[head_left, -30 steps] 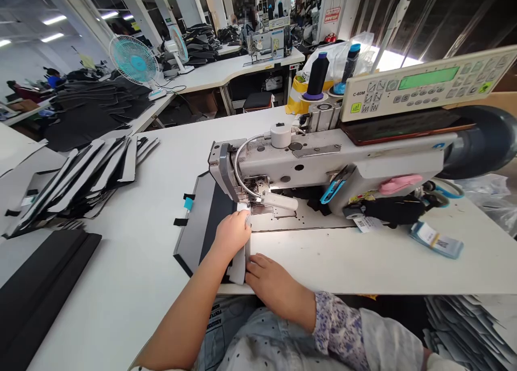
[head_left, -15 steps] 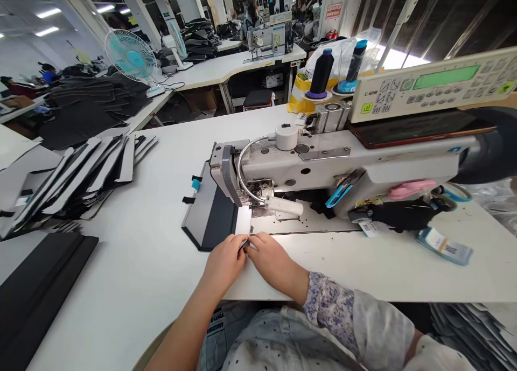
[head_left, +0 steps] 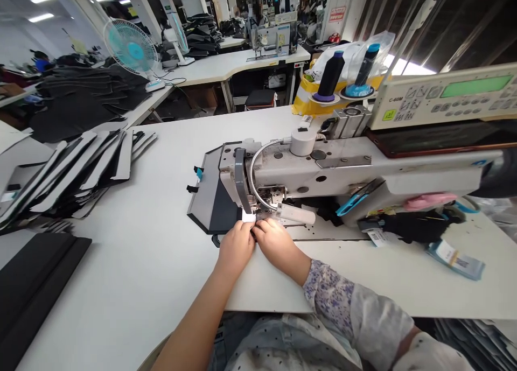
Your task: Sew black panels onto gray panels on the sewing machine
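A grey and black fabric panel (head_left: 214,198) lies under the head of the sewing machine (head_left: 278,166), its edge at the needle area. Two black tabs and a bit of blue stick out from its far left side. My left hand (head_left: 237,247) pinches the panel's near edge, fingers curled. Right beside it, my right hand (head_left: 277,247) is closed on the same edge, thumbs nearly touching. A small white strip (head_left: 249,217) shows just beyond my fingertips. The fingertips hide the exact part held.
Stacked cut panels (head_left: 89,172) lie at the left, with a folded black piece (head_left: 44,285) nearer. Thread cones (head_left: 331,75) stand behind the machine. A work lamp (head_left: 297,215), blue-handled snips (head_left: 355,198) and a label bundle (head_left: 456,258) are to the right.
Both hands have pushed the panel's near edge farther toward the needle, and less of the white strip shows. The camera view has shifted slightly.
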Action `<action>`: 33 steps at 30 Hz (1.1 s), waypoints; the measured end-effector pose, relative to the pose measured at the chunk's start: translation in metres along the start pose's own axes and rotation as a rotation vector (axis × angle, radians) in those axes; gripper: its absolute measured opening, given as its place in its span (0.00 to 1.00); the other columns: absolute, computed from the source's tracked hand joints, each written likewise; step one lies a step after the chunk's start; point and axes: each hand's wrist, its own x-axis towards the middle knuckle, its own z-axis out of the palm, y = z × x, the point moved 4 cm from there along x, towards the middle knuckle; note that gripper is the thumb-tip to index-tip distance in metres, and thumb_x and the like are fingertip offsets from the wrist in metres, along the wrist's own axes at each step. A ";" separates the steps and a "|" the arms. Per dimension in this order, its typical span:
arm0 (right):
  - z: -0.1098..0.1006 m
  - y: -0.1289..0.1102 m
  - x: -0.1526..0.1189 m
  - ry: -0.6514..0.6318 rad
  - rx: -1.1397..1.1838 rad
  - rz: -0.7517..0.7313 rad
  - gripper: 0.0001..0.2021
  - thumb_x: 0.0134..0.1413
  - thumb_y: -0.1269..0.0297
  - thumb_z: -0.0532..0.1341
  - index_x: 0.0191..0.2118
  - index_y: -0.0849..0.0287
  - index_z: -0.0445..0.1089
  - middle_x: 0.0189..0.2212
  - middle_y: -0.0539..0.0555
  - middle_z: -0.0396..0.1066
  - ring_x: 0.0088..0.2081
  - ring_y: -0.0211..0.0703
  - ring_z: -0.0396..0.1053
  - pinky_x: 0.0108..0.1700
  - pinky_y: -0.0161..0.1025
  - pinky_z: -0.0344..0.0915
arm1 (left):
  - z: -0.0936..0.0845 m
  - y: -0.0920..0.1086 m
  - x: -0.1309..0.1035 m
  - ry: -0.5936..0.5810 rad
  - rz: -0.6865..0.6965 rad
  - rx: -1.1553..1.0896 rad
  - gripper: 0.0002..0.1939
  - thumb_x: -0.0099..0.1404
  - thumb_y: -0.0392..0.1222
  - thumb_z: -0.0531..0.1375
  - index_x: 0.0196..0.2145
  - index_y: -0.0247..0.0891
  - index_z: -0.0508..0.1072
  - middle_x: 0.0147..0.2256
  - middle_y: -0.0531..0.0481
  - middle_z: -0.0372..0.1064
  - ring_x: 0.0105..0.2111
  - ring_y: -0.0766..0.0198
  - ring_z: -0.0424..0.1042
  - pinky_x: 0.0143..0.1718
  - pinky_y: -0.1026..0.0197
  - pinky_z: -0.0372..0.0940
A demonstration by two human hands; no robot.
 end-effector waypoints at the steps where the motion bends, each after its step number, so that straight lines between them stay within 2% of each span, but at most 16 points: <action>1: 0.000 0.002 0.002 0.008 0.003 0.026 0.10 0.61 0.72 0.56 0.46 0.62 0.70 0.42 0.60 0.69 0.41 0.47 0.65 0.45 0.43 0.63 | 0.001 -0.002 0.004 0.020 0.014 0.002 0.15 0.66 0.33 0.50 0.46 0.42 0.70 0.43 0.49 0.69 0.42 0.62 0.71 0.38 0.62 0.64; 6: -0.001 0.008 0.004 0.021 0.031 0.110 0.13 0.62 0.69 0.56 0.51 0.62 0.68 0.47 0.62 0.69 0.43 0.48 0.68 0.43 0.43 0.65 | 0.002 -0.010 0.017 0.088 0.062 0.052 0.17 0.66 0.32 0.49 0.47 0.43 0.71 0.43 0.47 0.70 0.43 0.60 0.70 0.45 0.59 0.64; 12: -0.003 0.007 0.000 0.053 0.062 0.119 0.10 0.60 0.70 0.57 0.46 0.60 0.71 0.48 0.61 0.70 0.44 0.49 0.68 0.46 0.45 0.66 | -0.001 -0.017 0.026 0.082 0.160 0.143 0.16 0.66 0.31 0.49 0.42 0.42 0.74 0.43 0.46 0.70 0.43 0.56 0.67 0.46 0.56 0.63; 18: -0.002 0.006 -0.003 0.084 0.064 0.108 0.11 0.59 0.70 0.58 0.47 0.59 0.71 0.49 0.59 0.69 0.45 0.49 0.68 0.50 0.47 0.64 | 0.000 -0.025 0.032 0.231 0.211 0.064 0.16 0.67 0.33 0.49 0.45 0.41 0.72 0.47 0.43 0.67 0.50 0.55 0.63 0.55 0.54 0.56; 25: -0.007 0.005 -0.001 0.129 0.088 0.090 0.11 0.61 0.70 0.55 0.45 0.59 0.71 0.47 0.59 0.70 0.45 0.48 0.67 0.51 0.47 0.63 | 0.002 -0.028 0.037 0.243 0.192 0.006 0.13 0.67 0.35 0.48 0.40 0.39 0.73 0.43 0.42 0.67 0.48 0.55 0.64 0.53 0.55 0.58; 30: -0.007 0.006 -0.004 0.188 0.125 0.055 0.09 0.61 0.71 0.55 0.42 0.59 0.72 0.42 0.58 0.72 0.44 0.47 0.67 0.48 0.44 0.65 | -0.002 -0.028 0.046 0.230 0.165 0.011 0.12 0.65 0.35 0.51 0.42 0.40 0.72 0.41 0.42 0.67 0.45 0.54 0.64 0.49 0.53 0.59; 33: -0.011 0.005 -0.009 0.241 0.138 0.010 0.09 0.62 0.72 0.53 0.40 0.60 0.71 0.37 0.57 0.73 0.40 0.45 0.68 0.44 0.42 0.66 | -0.010 -0.032 0.029 0.182 0.195 0.001 0.12 0.65 0.35 0.51 0.43 0.40 0.71 0.40 0.44 0.66 0.42 0.55 0.65 0.45 0.54 0.61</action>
